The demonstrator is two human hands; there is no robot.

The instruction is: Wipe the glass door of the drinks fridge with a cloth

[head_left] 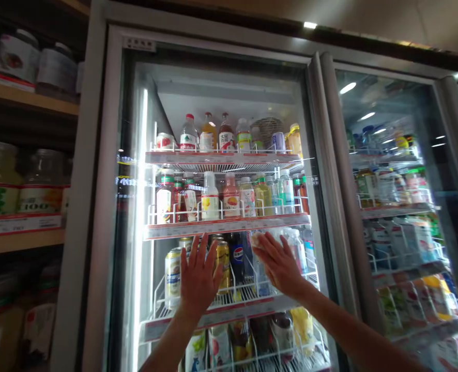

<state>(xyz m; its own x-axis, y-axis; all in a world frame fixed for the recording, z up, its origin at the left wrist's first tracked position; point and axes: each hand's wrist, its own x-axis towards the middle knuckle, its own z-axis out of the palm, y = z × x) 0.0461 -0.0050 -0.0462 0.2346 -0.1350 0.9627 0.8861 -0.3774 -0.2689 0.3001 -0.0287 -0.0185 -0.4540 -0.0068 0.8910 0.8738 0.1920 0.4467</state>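
At the tall, grey-framed, clear-glass cooler door [221, 77], the left hand [198, 276] spreads wide and empty before its middle, the right hand [278, 263], farther right, seemingly covers a small, pale, crumpled cloth [256, 241], grip unclear, and I can't tell what's done or left.

The glass door [221, 93] looks smooth and glossy; its frame [107, 155], dull metal; the side shelf [19, 243], wood.

Left hand [198, 274], right hand [278, 262], both seen bare, five slender digits [202, 252] shown on the left, slim forearms [341, 320] likewise uncovered, tapered toward the wrists [304, 290], fine detail obscured by dimness.
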